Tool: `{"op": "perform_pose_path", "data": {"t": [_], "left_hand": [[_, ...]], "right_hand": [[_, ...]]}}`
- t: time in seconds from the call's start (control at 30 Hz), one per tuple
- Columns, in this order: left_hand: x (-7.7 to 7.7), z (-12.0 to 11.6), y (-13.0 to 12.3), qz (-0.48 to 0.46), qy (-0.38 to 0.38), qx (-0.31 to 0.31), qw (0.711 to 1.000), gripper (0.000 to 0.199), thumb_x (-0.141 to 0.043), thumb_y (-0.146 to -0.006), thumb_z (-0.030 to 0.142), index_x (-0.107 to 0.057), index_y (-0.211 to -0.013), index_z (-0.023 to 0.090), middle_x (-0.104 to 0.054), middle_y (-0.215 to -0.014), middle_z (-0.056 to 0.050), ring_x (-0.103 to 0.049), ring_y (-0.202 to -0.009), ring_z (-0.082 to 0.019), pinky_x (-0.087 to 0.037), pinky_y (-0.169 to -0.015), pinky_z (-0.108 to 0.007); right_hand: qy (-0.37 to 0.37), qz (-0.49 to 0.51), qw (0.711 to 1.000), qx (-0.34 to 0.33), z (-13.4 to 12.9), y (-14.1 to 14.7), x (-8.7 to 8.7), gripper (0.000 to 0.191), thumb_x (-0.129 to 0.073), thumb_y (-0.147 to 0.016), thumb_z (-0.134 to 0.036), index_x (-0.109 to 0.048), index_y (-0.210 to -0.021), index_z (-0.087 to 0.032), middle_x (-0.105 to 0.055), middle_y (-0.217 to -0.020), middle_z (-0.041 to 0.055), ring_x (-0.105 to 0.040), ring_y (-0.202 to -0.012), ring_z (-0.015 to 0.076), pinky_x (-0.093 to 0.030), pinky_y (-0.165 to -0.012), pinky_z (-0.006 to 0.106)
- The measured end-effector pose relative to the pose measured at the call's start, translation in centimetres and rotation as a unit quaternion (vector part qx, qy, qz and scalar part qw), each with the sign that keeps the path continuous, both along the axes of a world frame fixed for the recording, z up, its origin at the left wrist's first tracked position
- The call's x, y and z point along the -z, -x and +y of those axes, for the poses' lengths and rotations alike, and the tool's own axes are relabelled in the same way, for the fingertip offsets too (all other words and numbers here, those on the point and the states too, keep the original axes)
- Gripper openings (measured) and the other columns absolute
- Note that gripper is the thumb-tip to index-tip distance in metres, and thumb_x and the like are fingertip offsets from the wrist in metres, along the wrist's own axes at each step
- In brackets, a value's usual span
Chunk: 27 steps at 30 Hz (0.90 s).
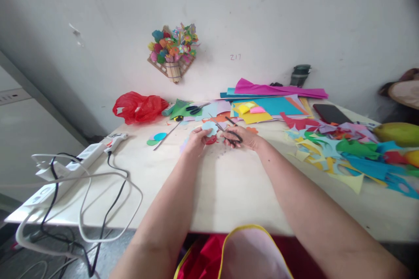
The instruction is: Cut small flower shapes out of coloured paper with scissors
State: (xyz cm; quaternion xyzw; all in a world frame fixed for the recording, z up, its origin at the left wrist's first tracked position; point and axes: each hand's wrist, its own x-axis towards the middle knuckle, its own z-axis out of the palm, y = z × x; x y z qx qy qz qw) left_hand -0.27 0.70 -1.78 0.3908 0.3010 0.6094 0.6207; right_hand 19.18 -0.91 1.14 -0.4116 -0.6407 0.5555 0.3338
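Note:
My left hand pinches a light blue paper flower with a scalloped edge, held just above the table. In my right hand is a pair of scissors with dark handles, its blades pointing at the flower's right side. Whether the blades touch the paper I cannot tell. Beneath and behind the hands lie small paper pieces, among them an orange one and a red one partly hidden by my left hand. Tiny scraps dot the table under the scissors.
Cut paper scraps cover the right side, near a phone. Stacked coloured sheets, a second pair of scissors and a red plastic bag lie along the wall. A power strip with loose cables occupies the left edge.

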Motion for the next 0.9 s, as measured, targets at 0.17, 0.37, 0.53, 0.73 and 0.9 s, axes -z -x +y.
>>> {"op": "perform_pose_path", "data": {"t": [0.17,0.37,0.53,0.73,0.9], "left_hand": [[-0.2,-0.3,-0.3,-0.003,0.015,0.007,1.0,0.018,-0.081,-0.064,0.01,-0.072,-0.079,0.01,-0.074,-0.08,-0.007,-0.07,-0.069,-0.016,-0.056,-0.071,-0.029],[-0.6,-0.6,-0.5,-0.007,0.051,0.008,0.999,0.021,-0.081,-0.064,0.007,-0.071,-0.082,0.012,-0.075,-0.079,-0.007,-0.071,-0.07,-0.017,-0.059,-0.07,-0.029],[-0.7,-0.7,-0.8,-0.019,0.066,0.003,0.998,0.02,-0.079,-0.065,0.006,-0.07,-0.081,0.014,-0.075,-0.078,-0.005,-0.072,-0.07,-0.017,-0.061,-0.069,-0.027],[-0.6,-0.7,-1.0,-0.02,0.068,0.0,0.997,0.02,-0.081,-0.066,0.006,-0.069,-0.081,0.012,-0.074,-0.078,-0.005,-0.07,-0.068,-0.015,-0.062,-0.071,-0.027],[-0.4,-0.5,-1.0,-0.011,0.06,0.009,0.998,0.023,-0.084,-0.065,0.009,-0.068,-0.081,0.012,-0.073,-0.076,-0.004,-0.07,-0.067,-0.014,-0.062,-0.071,-0.027]], "right_hand": [[-0.019,-0.009,1.0,0.0,0.1,0.3,0.3,0.032,-0.078,-0.084,-0.038,-0.057,-0.07,-0.017,-0.064,-0.057,0.0,-0.055,-0.041,0.0074,-0.031,-0.031,0.014],[-0.033,0.018,0.999,0.022,0.2,0.7,0.8,0.03,-0.077,-0.083,-0.038,-0.058,-0.074,-0.017,-0.064,-0.056,-0.0017,-0.055,-0.041,0.0071,-0.03,-0.031,0.014],[-0.034,0.029,0.999,0.028,0.1,1.0,0.8,0.03,-0.077,-0.082,-0.038,-0.057,-0.073,-0.017,-0.063,-0.054,-0.0029,-0.054,-0.041,0.0067,-0.03,-0.032,0.014],[-0.038,0.031,0.998,0.035,0.3,1.1,1.0,0.026,-0.077,-0.083,-0.037,-0.061,-0.077,-0.018,-0.062,-0.054,-0.004,-0.054,-0.04,0.0063,-0.028,-0.032,0.013],[-0.033,0.033,0.998,0.04,0.0,1.2,0.7,0.029,-0.078,-0.081,-0.04,-0.06,-0.076,-0.018,-0.061,-0.054,-0.0048,-0.053,-0.041,0.0061,-0.027,-0.032,0.014]]}}
